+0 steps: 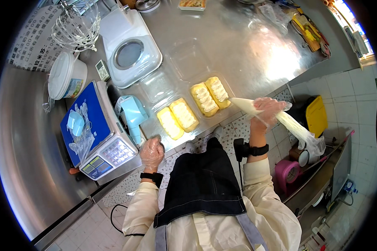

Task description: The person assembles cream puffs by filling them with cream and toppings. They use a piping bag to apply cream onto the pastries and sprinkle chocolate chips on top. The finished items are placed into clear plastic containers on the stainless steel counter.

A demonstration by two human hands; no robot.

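Note:
My gloved right hand (269,112) is wrapped round a clear piping bag (245,106) of pale cream. The bag's tip points left, at the near end of the rightmost cake roll (218,92), which carries a wavy band of cream. Beside that roll lies another cream-topped roll (205,99), both in a clear plastic box (228,109). To their left, two more yellow rolls, one (170,123) and its neighbour (184,116), bear cream too. My gloved left hand (152,153) rests closed in a fist at the table's front edge, with nothing visible in it.
A blue-topped scale (88,125) and light-blue pouch (133,115) stand left of the rolls. Behind are a white appliance (132,46), lidded tub (67,75) and cream-coated whisk (77,29). The boxes' clear lids (188,58) extend behind the rolls. A pink tape roll (287,175) sits lower right.

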